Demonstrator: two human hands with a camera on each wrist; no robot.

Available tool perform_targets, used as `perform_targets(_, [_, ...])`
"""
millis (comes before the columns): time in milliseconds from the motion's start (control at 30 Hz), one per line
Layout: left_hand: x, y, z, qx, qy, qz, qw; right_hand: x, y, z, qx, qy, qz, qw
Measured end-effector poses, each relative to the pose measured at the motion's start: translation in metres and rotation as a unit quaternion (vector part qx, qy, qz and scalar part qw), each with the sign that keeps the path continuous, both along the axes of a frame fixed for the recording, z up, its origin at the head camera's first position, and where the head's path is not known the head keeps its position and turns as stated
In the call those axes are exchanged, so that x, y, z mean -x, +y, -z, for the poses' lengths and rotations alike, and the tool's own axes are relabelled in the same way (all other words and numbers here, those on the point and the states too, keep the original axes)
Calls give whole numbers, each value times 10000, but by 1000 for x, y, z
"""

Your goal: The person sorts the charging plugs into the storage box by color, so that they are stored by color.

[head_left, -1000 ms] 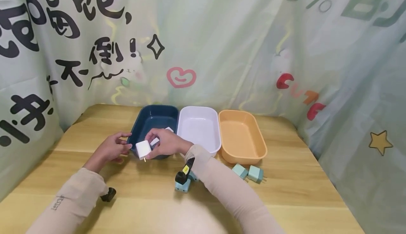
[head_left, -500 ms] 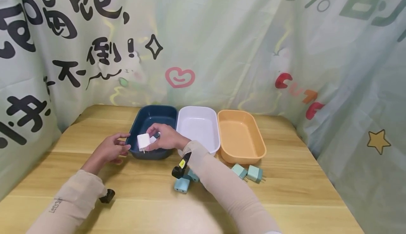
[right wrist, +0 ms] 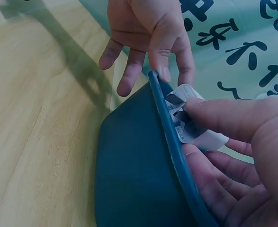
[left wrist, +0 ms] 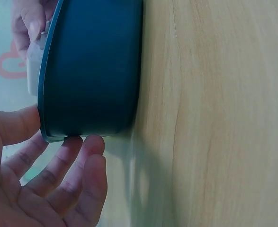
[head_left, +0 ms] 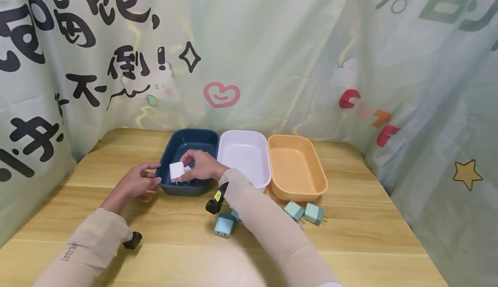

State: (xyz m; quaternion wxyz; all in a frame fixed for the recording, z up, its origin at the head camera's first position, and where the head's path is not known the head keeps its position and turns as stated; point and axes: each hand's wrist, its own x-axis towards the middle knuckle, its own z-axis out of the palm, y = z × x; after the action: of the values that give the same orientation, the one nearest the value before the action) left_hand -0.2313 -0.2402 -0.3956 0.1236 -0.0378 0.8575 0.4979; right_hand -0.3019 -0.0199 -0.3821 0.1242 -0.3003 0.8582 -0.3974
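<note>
In the head view my right hand (head_left: 202, 166) pinches a white plug-in charger (head_left: 177, 171) over the front left part of the dark blue tub (head_left: 186, 188). Metal prongs on the charger (right wrist: 195, 135) show beside the thumb in the right wrist view, just inside the tub's rim. Another pale piece (head_left: 188, 168) shows between the fingers and is mostly hidden. My left hand (head_left: 141, 181) holds the tub's left rim, thumb at the edge and fingers against the outer wall, as the left wrist view shows.
A white tub (head_left: 244, 157) and an orange tub (head_left: 297, 166) stand in a row right of the blue one. Light blue chargers lie on the wooden table: one pair (head_left: 224, 225) partly under the right sleeve, other chargers (head_left: 313, 213) before the orange tub. A printed curtain (head_left: 272, 62) hangs behind.
The right hand has moved back and slightly down with the white charger, from the front rim to inside the blue tub's outline. The left hand stays at the rim.
</note>
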Motion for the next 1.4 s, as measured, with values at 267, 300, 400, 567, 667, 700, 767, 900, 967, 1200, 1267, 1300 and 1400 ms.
perform_targets(267, [0,-1,1,15,32,-10,10000,2,-7,3,-51,-236,4,9997])
perform_targets(300, [0,-1,1,18,34,-7,10000,2,-8,4,-24,-289,10,9996])
perform_targets(400, [0,-1,1,16,43,15,10000,3,-9,5,58,-464,37,9989])
perform_targets(567, [1,-1,1,16,41,21,10000,4,-11,5,136,-624,78,9979])
perform_targets(667, [1,-1,1,44,1,-6,10000,5,-12,5,130,-611,42,9980])
perform_targets(700, [1,-1,1,60,-4,-2,10000,5,-12,6,132,-612,22,9980])
perform_targets(767, [1,-2,1,84,-16,-9,10000,5,-13,7,125,-604,0,9981])
perform_targets(900, [1,-1,1,79,-23,-9,10000,5,-13,8,93,-594,15,9982])
perform_targets(967, [0,-1,1,77,-24,-16,10000,5,-14,8,58,-583,37,9983])
perform_targets(1200, [0,0,0,43,34,8,10000,3,-15,8,-74,-562,72,9984])
perform_targets(1267, [0,0,0,46,55,24,10000,3,-15,7,-68,-575,50,9983])
perform_targets(1300, [-1,0,0,49,66,38,10000,3,-15,7,-69,-575,40,9983])
perform_targets(1400, [-1,0,0,62,93,58,9999,3,-14,7,-93,-562,19,9984])
